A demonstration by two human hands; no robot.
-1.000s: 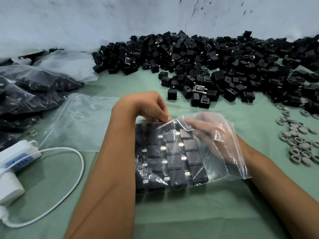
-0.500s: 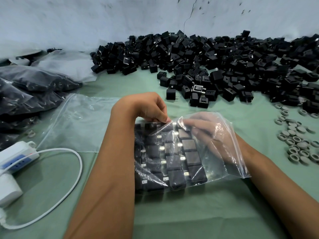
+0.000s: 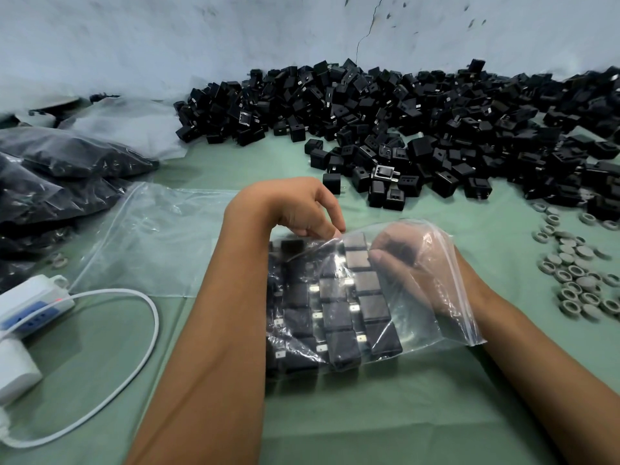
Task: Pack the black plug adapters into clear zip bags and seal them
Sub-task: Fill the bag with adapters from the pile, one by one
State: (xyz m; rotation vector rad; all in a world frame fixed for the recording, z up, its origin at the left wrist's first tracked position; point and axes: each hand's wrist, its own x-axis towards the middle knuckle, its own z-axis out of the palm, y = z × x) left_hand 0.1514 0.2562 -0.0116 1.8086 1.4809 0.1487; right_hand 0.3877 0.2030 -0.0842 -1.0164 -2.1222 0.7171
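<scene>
A clear zip bag [image 3: 449, 317] lies on the green table in front of me, its mouth facing right. Rows of black plug adapters [image 3: 339, 317] lie packed flat inside it. My left hand [image 3: 302, 206] pinches the bag's far edge near its top corner. My right hand [image 3: 412, 276] is inside the bag, seen through the plastic, its fingers curled round one black adapter [image 3: 401, 251] at the far end of the right-hand row. A large loose pile of black adapters [image 3: 419, 122] fills the back of the table against the wall.
An empty clear zip bag [image 3: 161, 239] lies flat to the left of my arm. Filled bags of adapters [image 3: 50, 182] are stacked at the far left. A white power strip [image 3: 30, 307] with a looping cable sits at the left front. Several grey round caps [image 3: 577, 273] lie at the right.
Inside the bag my right hand's fingers have curled tighter and shifted slightly toward me by the right row. My left hand keeps its pinch on the bag's edge.
</scene>
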